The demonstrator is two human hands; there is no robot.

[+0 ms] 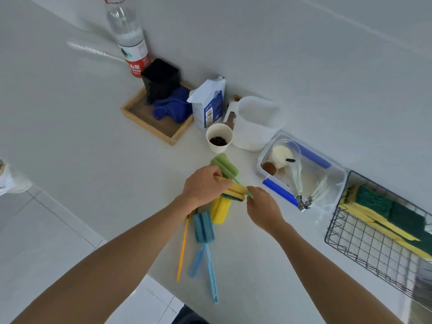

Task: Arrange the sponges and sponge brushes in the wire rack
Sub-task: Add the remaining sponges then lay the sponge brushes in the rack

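Note:
My left hand (203,186) grips a yellow sponge with a green scouring side (236,193) above the white counter. My right hand (263,206) pinches that sponge's right end. Under them lie a green sponge brush (225,166), a yellow sponge brush (221,210) with an orange handle, and a blue sponge brush (203,226) with a light blue handle. The black wire rack (364,239) sits at the right edge and holds several yellow-and-green sponges (383,211) along its far side.
A clear lidded box with blue clips (284,192) holding utensils stands between my hands and the rack. Behind are a paper cup of dark beans (218,137), a white jug (256,123), a paper bag (209,101), a wooden tray (149,123) and a water bottle (129,38).

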